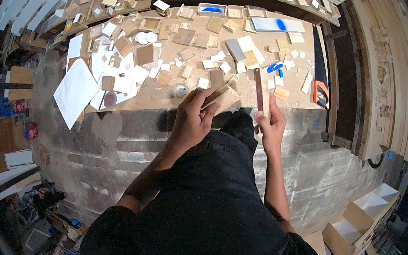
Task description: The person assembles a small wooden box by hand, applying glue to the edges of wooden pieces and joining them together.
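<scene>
At the frame's centre, the left hand (196, 110) grasps a wooden piece (225, 97); to its right, the right hand (273, 120) grips a dark-red-faced stick (260, 91) by the bench (303, 99). Apparent step: positioning both, apart; the next move calls for steady holds.
</scene>
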`<state>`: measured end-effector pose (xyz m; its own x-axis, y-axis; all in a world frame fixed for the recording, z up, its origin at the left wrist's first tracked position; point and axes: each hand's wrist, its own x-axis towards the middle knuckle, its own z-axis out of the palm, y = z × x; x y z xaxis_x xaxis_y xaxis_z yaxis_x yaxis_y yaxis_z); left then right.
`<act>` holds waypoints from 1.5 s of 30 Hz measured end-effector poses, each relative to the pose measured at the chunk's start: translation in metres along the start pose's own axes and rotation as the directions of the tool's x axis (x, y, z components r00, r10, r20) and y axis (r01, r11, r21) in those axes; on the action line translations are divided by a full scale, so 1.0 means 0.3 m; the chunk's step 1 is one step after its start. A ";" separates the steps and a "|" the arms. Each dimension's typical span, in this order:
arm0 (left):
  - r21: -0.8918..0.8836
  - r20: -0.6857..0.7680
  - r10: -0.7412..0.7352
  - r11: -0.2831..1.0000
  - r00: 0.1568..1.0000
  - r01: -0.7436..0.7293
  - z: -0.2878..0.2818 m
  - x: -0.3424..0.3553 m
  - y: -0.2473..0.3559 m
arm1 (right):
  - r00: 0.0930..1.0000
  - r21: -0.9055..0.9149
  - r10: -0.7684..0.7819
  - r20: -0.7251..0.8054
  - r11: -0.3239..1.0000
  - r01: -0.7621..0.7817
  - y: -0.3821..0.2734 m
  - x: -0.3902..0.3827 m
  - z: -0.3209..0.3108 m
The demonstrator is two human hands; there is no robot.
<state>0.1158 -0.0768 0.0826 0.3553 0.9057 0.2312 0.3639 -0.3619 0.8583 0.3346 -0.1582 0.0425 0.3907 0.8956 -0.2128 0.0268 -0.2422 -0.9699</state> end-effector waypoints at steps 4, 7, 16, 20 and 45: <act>0.160 -0.071 0.124 0.981 0.990 -0.112 0.081 0.051 0.023 | 0.981 0.083 -0.036 0.193 0.996 0.020 -0.137 -0.037 0.037; 0.017 0.041 -0.060 0.998 0.997 0.060 0.125 0.078 0.097 | 0.948 0.025 -0.307 0.084 0.952 0.306 -0.133 -0.002 0.033; -0.045 -0.050 0.002 0.999 0.999 -0.005 0.322 0.168 0.174 | 0.913 -0.417 -0.369 0.175 0.812 0.408 -0.111 0.181 -0.317; -0.043 -0.064 -0.043 0.998 0.997 0.040 0.405 0.195 0.211 | 0.938 -0.365 -0.347 0.003 0.872 0.324 -0.119 0.241 -0.466; -0.030 -0.188 -0.122 0.993 0.974 0.118 0.728 0.245 0.295 | 0.874 -0.302 -0.400 0.275 0.827 0.474 -0.030 0.330 -0.696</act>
<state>0.3623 -0.0905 0.0756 0.1396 0.9683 0.2069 0.3773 -0.2452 0.8930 0.5651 -0.1454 0.0549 0.0782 0.9824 0.1698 0.4852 0.1113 -0.8673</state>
